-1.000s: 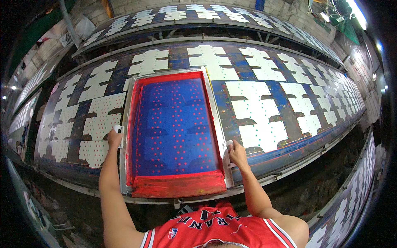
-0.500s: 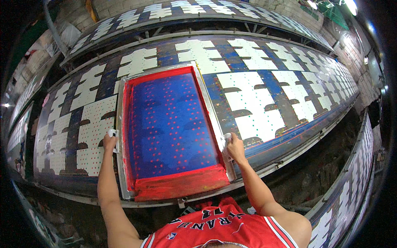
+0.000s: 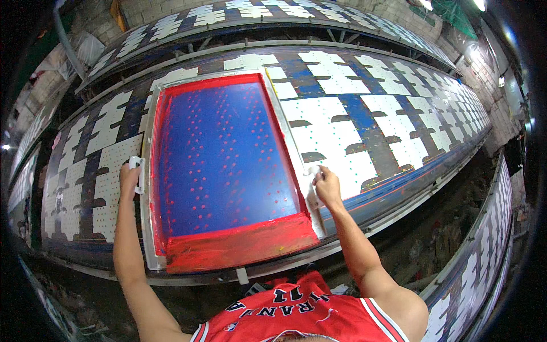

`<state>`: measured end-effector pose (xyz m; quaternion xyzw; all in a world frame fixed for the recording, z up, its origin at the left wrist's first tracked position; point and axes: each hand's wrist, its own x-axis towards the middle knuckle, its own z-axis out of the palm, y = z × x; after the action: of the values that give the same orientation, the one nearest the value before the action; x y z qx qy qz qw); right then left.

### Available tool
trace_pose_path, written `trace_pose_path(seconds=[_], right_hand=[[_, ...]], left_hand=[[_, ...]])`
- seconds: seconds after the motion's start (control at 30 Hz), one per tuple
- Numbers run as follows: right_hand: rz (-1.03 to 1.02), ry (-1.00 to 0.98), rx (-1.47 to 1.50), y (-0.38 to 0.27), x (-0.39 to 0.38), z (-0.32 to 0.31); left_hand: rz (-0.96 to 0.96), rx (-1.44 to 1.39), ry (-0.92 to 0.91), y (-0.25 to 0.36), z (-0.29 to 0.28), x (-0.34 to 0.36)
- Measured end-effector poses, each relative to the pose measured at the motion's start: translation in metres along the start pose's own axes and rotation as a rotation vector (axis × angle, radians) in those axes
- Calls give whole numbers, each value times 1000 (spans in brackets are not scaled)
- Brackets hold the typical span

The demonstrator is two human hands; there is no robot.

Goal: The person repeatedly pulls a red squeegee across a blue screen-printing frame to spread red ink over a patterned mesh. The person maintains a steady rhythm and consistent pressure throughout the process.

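Gripping white handles (image 3: 135, 162), screen (image 3: 224, 157) between hands (image 3: 327, 187)

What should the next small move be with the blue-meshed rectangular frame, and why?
Perhaps raise the frame slightly, evenly before shifting it sideways: the left hand and right hand grip its white handles, and it overlaps dotted white panels; contact is unclear.

A head-worn fisheye looks down and forward, near the framed screen (image 3: 219, 154), across the long table (image 3: 360, 108).
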<state>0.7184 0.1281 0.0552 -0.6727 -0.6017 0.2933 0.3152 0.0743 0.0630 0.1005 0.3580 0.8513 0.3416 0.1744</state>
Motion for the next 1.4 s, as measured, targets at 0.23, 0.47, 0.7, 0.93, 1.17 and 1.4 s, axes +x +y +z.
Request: trace_pose_path(seconds=[0.23,0.47,0.7,0.93,1.17,1.4], right_hand=[[-144,162,-132,85,84,-126],[46,134,-48,159,115,-215],[90,81,-53,199,121,-226],[69,-82,57,196,117,-205],[42,-163,126,173,111,-184],[53,-183,97,172,111,-185]], left_hand=[[-3,-122,-5,75,143,-65],[42,-213,-113,136,248,-120],[-4,-259,-76,179,265,-139],[-24,-316,14,168,234,-137],[-105,-337,21,156,195,-141],[-122,-321,24,152,191,-143]])
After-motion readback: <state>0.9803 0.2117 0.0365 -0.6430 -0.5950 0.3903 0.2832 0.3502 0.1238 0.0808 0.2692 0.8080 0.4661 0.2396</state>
